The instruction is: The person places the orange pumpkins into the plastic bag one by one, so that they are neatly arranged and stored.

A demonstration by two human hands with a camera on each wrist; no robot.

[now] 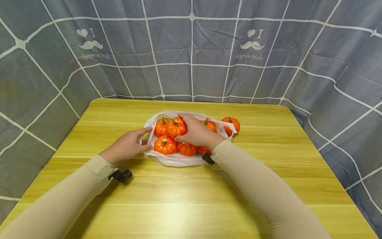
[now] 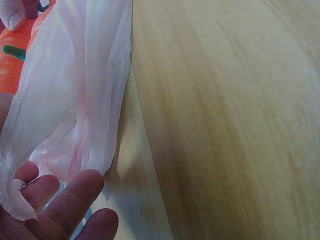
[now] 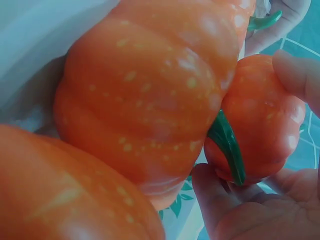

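Observation:
A thin white plastic bag (image 1: 176, 162) lies on the table with its mouth spread, holding several small orange pumpkins with green stems. My right hand (image 1: 198, 131) reaches over the bag and grips one pumpkin (image 1: 177, 129), thumb on one side and fingers on the other, as the right wrist view also shows. Beside and below it sit other pumpkins, among them a front-left one (image 1: 165, 145). My left hand (image 1: 128, 144) holds the bag's left edge; in the left wrist view its fingers (image 2: 75, 195) lie through a loop of the plastic. My right hand partly hides the pumpkins at the right.
Another pumpkin (image 1: 234, 123) sits at the bag's right end, partly covered by a bag handle. The wooden table (image 1: 179, 205) has rounded far corners. A grey curtain (image 1: 215, 79) with white lines hangs behind and at both sides.

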